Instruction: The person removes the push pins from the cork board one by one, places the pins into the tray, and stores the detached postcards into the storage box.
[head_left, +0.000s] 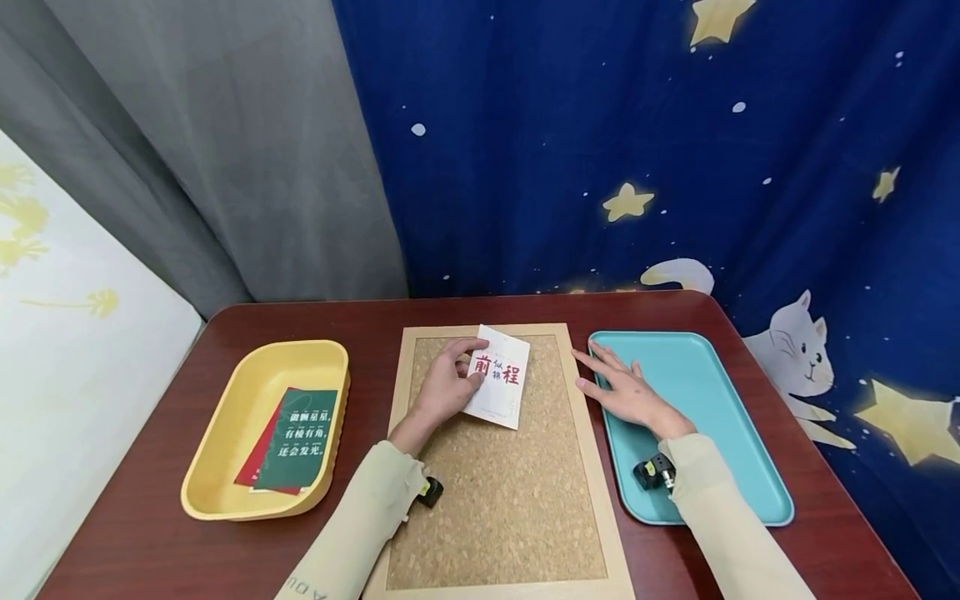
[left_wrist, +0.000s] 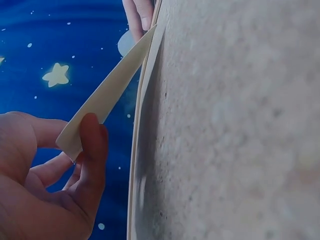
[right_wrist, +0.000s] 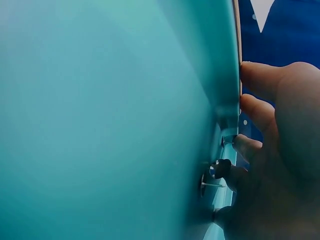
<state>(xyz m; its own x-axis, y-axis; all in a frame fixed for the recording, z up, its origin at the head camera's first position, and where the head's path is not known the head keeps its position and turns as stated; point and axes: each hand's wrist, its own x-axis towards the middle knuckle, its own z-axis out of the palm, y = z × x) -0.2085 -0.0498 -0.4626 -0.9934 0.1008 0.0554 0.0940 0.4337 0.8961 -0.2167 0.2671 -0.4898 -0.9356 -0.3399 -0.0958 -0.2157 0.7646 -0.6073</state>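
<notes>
My left hand [head_left: 447,385] pinches a white card [head_left: 504,385] with red and dark Chinese characters by its left edge. The card lies over the upper part of a cork board [head_left: 487,508]; in the left wrist view the card [left_wrist: 107,95] slants, its far end near the board's surface. My right hand [head_left: 633,396] reaches over the left rim of a teal tray [head_left: 720,417], fingers spread and fairly straight, two of them by the board's wooden frame. In the right wrist view, small metal thumbtacks [right_wrist: 212,185] lie in the tray beside my lower fingertips; whether they touch is unclear.
At the left stands a yellow basket [head_left: 217,442] with several cards, a green one [head_left: 303,454] on top of a red one [head_left: 258,450]. All stands on a dark red wooden table [head_left: 142,483]. Grey and blue starry curtains [head_left: 525,167] hang behind it.
</notes>
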